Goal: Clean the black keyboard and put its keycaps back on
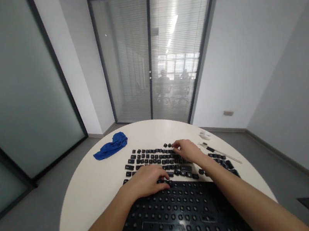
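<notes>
While my left hand [147,180] curls at the top edge of the keyboard base [172,212], my right hand [186,150] reaches farther, fingers bent, among loose black keycaps [152,156]; whether either pinches one, I cannot tell; my right forearm [233,185] hides part of the base; a blue cloth [112,147] lies beyond, left; a slender stick [228,155], right.

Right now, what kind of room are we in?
Probably a small office or meeting room. You can see tall blinds, a big frosted panel and a round table with a keyboard on it.
</notes>
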The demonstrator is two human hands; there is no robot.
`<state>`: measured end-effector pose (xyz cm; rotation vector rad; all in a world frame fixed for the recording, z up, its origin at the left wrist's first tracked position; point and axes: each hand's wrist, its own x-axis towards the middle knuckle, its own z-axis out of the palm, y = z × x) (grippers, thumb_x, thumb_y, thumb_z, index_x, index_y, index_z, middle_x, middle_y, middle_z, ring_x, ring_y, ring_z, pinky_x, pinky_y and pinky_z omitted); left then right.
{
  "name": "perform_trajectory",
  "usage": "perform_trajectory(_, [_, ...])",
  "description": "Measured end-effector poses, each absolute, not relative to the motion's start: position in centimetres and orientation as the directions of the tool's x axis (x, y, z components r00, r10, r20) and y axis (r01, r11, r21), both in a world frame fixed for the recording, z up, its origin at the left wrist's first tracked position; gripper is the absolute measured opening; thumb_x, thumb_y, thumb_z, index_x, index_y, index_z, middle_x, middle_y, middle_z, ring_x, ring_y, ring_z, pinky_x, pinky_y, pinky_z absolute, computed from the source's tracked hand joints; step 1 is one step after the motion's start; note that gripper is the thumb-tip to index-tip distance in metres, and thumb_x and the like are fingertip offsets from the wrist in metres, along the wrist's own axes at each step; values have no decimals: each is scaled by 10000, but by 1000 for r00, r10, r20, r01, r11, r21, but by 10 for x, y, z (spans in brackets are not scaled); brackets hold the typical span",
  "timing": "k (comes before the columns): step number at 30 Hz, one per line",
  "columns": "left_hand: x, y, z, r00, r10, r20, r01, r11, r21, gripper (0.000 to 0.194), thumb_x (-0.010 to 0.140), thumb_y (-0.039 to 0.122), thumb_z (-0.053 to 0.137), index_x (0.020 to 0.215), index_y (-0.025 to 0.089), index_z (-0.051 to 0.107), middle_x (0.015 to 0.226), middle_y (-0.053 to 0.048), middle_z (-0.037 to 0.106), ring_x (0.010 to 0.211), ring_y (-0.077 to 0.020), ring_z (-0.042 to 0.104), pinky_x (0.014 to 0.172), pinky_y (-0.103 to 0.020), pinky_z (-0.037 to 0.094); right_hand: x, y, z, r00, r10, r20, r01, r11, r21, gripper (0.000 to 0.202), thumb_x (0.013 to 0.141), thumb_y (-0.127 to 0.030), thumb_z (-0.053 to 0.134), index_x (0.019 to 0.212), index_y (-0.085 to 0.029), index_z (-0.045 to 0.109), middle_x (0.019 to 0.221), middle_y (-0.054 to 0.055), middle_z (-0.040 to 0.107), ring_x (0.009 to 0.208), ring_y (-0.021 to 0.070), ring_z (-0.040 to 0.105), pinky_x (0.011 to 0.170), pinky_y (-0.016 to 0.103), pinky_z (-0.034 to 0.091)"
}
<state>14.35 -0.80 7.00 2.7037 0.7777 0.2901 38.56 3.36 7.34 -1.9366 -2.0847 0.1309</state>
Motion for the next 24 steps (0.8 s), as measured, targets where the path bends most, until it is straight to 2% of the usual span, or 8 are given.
perform_trajectory(8, [142, -6, 68, 836, 534, 126, 459, -807, 371, 192, 870, 363, 702, 1023, 252, 735, 1003, -33, 703, 923, -221, 656, 786, -301, 475, 369, 83, 60, -64, 987, 148, 993, 77, -89, 361, 909, -269, 574, 1247, -211, 684, 1164, 118, 730, 1190, 290, 538, 959, 378, 426])
perform_trajectory(12, [143, -5, 67, 839, 528, 135, 453, -813, 366, 194, 868, 366, 705, 1022, 252, 733, 1012, -32, 702, 927, -220, 650, 782, -300, 469, 358, 90, 57, -79, 991, 110, 995, 85, -50, 341, 931, -278, 538, 1225, -226, 704, 1156, 136, 729, 1175, 305, 535, 955, 403, 412])
perform_trajectory(17, [142, -6, 68, 838, 530, 132, 458, -813, 358, 191, 872, 373, 699, 1017, 254, 735, 1014, -34, 705, 929, -224, 653, 777, -304, 473, 348, 89, 57, -92, 992, 82, 994, 96, -44, 257, 914, -241, 557, 1042, -213, 777, 1039, 143, 754, 1121, 299, 569, 932, 384, 409])
perform_trajectory(24, [142, -6, 67, 838, 528, 139, 451, -813, 369, 193, 869, 367, 704, 1019, 251, 737, 1014, -30, 706, 925, -218, 658, 786, -299, 476, 342, 74, 69, -144, 977, 157, 979, 164, -122, 290, 934, -252, 550, 1165, -201, 718, 1155, 116, 730, 1113, 271, 606, 955, 368, 417])
